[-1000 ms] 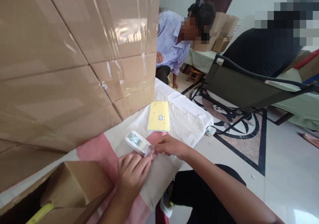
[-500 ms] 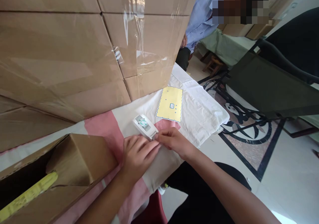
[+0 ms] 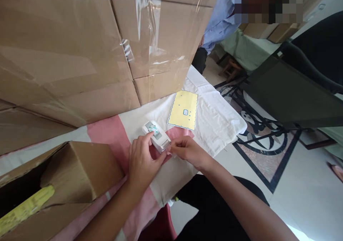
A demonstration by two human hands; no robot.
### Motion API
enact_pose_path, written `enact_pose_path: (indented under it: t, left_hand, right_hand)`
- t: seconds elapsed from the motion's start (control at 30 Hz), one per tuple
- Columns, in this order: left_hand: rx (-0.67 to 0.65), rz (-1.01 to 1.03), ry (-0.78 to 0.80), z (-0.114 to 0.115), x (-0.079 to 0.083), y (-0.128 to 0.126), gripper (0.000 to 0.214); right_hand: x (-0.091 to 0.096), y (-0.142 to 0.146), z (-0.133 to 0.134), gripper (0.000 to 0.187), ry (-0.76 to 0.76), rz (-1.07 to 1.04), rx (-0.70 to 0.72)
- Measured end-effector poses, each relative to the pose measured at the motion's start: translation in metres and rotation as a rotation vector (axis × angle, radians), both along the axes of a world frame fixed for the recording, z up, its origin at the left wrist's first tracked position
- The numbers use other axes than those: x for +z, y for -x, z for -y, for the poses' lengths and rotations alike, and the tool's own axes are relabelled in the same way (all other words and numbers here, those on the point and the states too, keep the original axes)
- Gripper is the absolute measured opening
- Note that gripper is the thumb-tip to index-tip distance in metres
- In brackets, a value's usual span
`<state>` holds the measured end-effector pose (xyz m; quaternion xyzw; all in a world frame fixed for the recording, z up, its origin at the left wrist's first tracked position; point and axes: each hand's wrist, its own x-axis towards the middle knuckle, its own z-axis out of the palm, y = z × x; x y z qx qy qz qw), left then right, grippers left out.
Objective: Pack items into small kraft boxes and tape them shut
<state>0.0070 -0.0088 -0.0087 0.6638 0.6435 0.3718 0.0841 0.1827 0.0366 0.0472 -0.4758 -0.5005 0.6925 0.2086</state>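
A small white box-shaped device (image 3: 157, 136) lies on the cloth, with a clear window over something green and white and a dark slot at its near end. My left hand (image 3: 142, 158) grips it from the left, index finger on the window and thumb by the near end. At that same end, my right hand (image 3: 187, 151) is closed in a pinch, its fingertips touching a thin, pale, see-through piece that is hard to make out. A yellow card (image 3: 183, 110) with a scalloped blue edge lies just beyond the device.
Taped cardboard boxes (image 3: 80, 55) are stacked behind the table. An open carton (image 3: 93, 169) with a yellow strip stands at the left. White cloth (image 3: 214, 119) covers the table's right edge. A seated person's blue sleeve (image 3: 218, 23) and a dark folding chair (image 3: 289, 91) are beyond.
My left index finger has come up onto the device's window, and the hand has opened wider around the device. My right hand stays pinched at the near end. The view has shifted slightly.
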Motion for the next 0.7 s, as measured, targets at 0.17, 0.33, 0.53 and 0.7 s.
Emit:
enact_pose_path:
  t: [0.17, 0.33, 0.53, 0.7]
  left_hand:
    - [-0.003, -0.015, -0.011, -0.0010, -0.0007, -0.0002, 0.057]
    - [0.000, -0.006, -0.003, -0.0014, -0.0006, -0.0001, 0.058]
    - [-0.008, -0.018, -0.003, -0.0002, -0.0016, 0.0007, 0.057]
    - [-0.014, -0.025, -0.008, -0.0009, -0.0023, 0.0010, 0.059]
  right_hand:
    - [0.0021, 0.0053, -0.0028, 0.042, 0.032, -0.022, -0.052]
    - [0.0066, 0.0084, -0.0032, 0.041, 0.032, -0.002, -0.073]
    - [0.0093, 0.0098, -0.0028, 0.041, 0.039, -0.032, -0.089]
    - [0.0070, 0.0090, -0.0041, 0.040, 0.054, -0.049, -0.099]
